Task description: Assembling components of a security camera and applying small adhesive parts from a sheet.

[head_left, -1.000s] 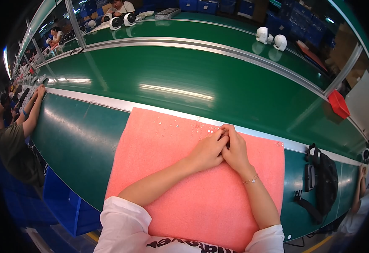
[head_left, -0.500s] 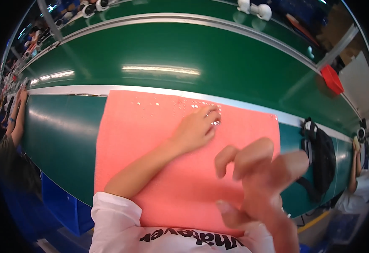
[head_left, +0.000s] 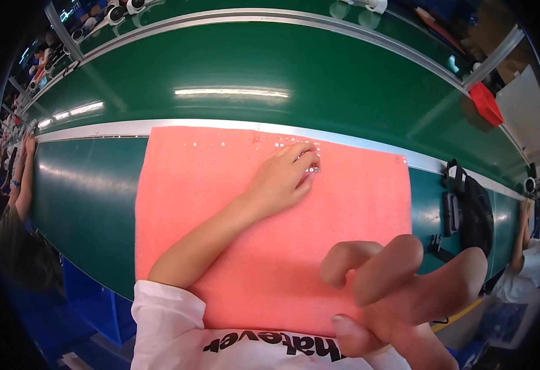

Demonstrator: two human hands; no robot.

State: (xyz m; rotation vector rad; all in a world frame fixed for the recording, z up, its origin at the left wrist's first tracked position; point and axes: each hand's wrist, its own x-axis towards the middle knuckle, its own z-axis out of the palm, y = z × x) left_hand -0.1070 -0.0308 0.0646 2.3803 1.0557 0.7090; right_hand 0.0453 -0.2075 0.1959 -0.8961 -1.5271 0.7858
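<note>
A pink mat (head_left: 220, 246), soft-looking like foam or towelling, lies before me. Small shiny ring-like pieces (head_left: 279, 145) are scattered along its far part, some roughly in rows. My left hand (head_left: 279, 179) rests on the mat among them, fingers bent and thumb apart. Several pieces show in the gap between thumb and fingers; whether any is held there is hidden. Close to the camera, above the mat's near right corner, my right hand (head_left: 399, 293) is raised. Its fingers are loosely bent and apart, and nothing shows between them.
The mat lies on a green worktable (head_left: 91, 185) beside a green conveyor-like surface (head_left: 233, 68). At right are a black bag (head_left: 476, 216) and a small dark box (head_left: 450, 213). A red bin (head_left: 487, 105) stands farther off. Other people's arms (head_left: 26, 176) reach in at both sides.
My right hand has moved right and toward me, off the middle of the mat. My left hand stays at the same pieces. The whole view has shifted slightly.
</note>
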